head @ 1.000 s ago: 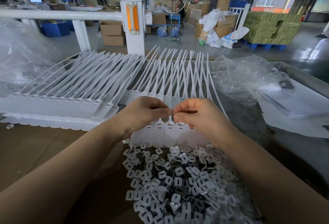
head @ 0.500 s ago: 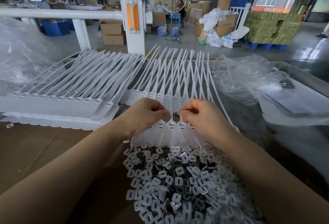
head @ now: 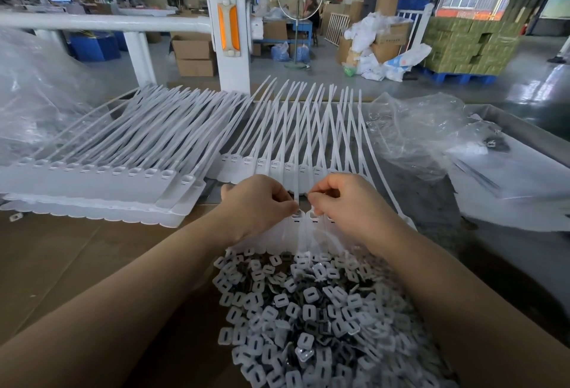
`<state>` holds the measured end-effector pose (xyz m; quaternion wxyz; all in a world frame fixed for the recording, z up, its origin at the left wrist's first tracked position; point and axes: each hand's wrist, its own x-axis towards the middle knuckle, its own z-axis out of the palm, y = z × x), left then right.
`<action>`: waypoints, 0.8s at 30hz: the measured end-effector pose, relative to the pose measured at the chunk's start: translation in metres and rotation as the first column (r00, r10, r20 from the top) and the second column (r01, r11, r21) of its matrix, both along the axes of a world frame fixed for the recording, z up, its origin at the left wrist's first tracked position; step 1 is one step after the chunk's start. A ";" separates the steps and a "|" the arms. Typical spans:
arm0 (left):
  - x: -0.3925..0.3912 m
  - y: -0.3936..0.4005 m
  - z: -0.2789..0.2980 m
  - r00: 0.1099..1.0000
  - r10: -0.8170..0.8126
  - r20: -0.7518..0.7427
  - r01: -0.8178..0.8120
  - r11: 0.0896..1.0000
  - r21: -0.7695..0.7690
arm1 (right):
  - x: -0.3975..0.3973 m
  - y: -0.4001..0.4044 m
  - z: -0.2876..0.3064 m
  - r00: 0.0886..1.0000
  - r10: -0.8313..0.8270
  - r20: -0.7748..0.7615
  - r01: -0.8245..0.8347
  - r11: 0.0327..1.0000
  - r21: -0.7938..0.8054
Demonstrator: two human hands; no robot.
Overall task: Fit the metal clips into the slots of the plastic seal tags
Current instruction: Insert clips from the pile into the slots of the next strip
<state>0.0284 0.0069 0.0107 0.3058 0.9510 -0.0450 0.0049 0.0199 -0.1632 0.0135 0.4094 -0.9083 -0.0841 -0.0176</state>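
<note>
A joined strip of white plastic seal tags (head: pixel 303 230) lies in front of me, its long tails fanning away. My left hand (head: pixel 256 202) has its fingers curled, fingertips pressing at a tag's slot near the strip's top. My right hand (head: pixel 342 199) is curled beside it, fingertips pinching at the neighbouring slot. Any clip between the fingers is too small to see. A heap of small metal clips (head: pixel 308 310) lies just below the strip, between my forearms.
More strips of white seal tags (head: pixel 101 177) are stacked at the left. Clear plastic bags (head: pixel 413 134) lie at the right and far left. Brown cardboard (head: pixel 77 264) covers the table's left. A white railing post (head: pixel 229 32) stands behind.
Both hands have dropped from holding a clip together above the strip down onto the tags' slots, and have drifted slightly apart.
</note>
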 end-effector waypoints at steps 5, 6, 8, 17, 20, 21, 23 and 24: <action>0.005 -0.004 -0.004 0.998 0.024 0.059 -0.029 0.996 0.085 | 0.001 0.000 0.000 1.000 0.008 0.006 -0.008 1.000 -0.003; 0.005 -0.004 -0.005 0.997 0.028 0.066 -0.034 0.994 0.100 | 0.002 0.000 0.000 1.000 0.009 0.007 -0.009 1.000 -0.002; 0.006 -0.004 -0.005 0.997 0.031 0.074 -0.040 0.992 0.121 | 0.002 -0.001 0.000 1.000 0.010 0.008 -0.010 1.000 0.000; 0.006 -0.003 -0.006 0.997 0.048 0.054 -0.055 0.990 0.129 | 0.002 0.000 0.000 1.000 0.009 0.001 -0.009 1.000 0.004; 0.006 -0.001 -0.005 0.999 0.050 0.017 -0.051 0.995 0.086 | 0.002 -0.001 0.000 1.000 0.006 -0.008 -0.006 1.000 0.016; 0.006 -0.001 -0.005 0.998 0.055 0.013 -0.055 0.996 0.075 | 0.002 -0.001 0.000 1.000 0.004 -0.011 -0.003 1.000 0.023; 0.005 -0.002 -0.005 0.998 0.069 0.009 -0.069 0.996 0.048 | 0.002 -0.002 0.000 1.000 0.003 -0.013 -0.003 1.000 0.031; 0.005 -0.002 -0.005 0.997 0.075 0.006 -0.076 0.997 0.035 | 0.002 -0.002 0.000 1.000 0.004 -0.013 -0.003 1.000 0.030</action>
